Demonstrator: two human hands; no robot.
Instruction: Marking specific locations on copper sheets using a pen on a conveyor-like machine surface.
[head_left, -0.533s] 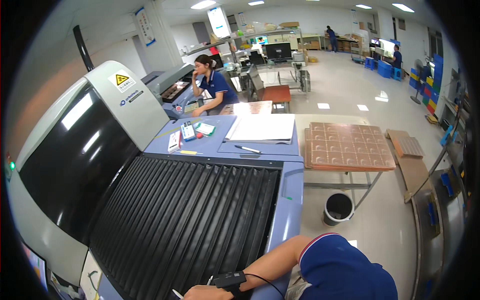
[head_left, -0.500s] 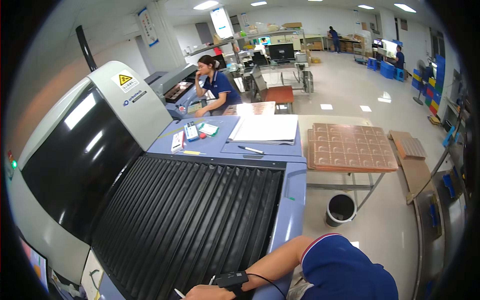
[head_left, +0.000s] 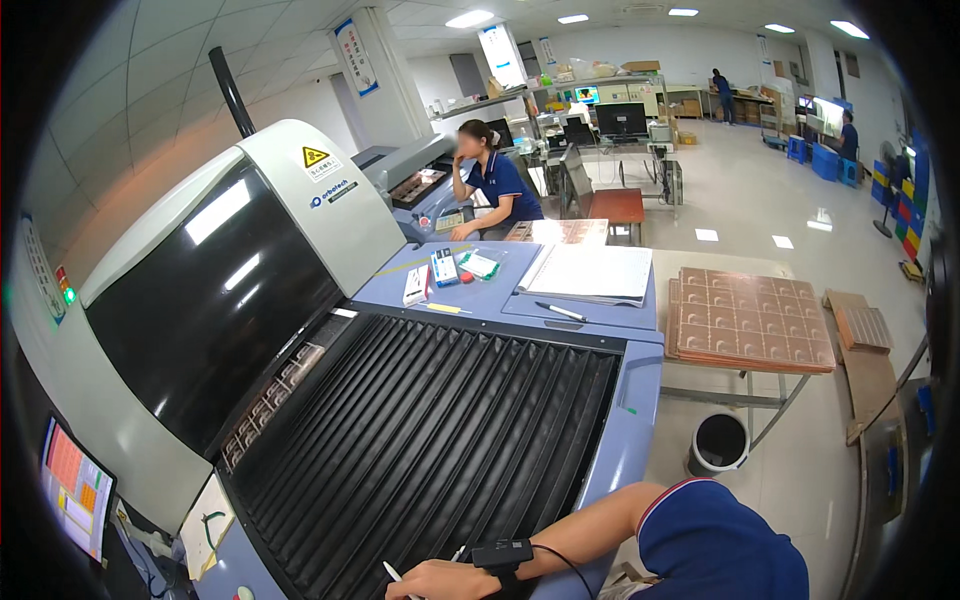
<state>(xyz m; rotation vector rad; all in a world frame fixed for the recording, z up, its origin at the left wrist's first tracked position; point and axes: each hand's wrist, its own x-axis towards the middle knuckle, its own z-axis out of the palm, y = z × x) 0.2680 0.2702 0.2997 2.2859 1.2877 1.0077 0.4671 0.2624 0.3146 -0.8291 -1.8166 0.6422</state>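
Observation:
At the bottom edge, my right hand (head_left: 440,580) is closed around a slim white pen (head_left: 392,573), low over the near end of a machine's black pleated bellows cover (head_left: 420,430). A second thin white end shows beside the knuckles; whether it belongs to the same pen I cannot tell. A black device is strapped round my right wrist, with a cable running from it. My left hand is out of the picture. Between the bellows and the dark hood (head_left: 220,290) shows a narrow strip of copper-coloured patterned panel (head_left: 270,405).
An open notebook (head_left: 590,272), a pen (head_left: 561,312) and small boxes (head_left: 444,267) lie on the machine's blue top. Stacked copper panels (head_left: 750,315) stand on a table at right, above a bin (head_left: 720,443). A seated co-worker (head_left: 500,185) is beyond; a monitor (head_left: 75,490) is at left.
The copper-coloured panel strip has come into sight at the hood's edge as the bellows shifted right. The whole view has swung left. My right hand still holds the pen low over the bellows.

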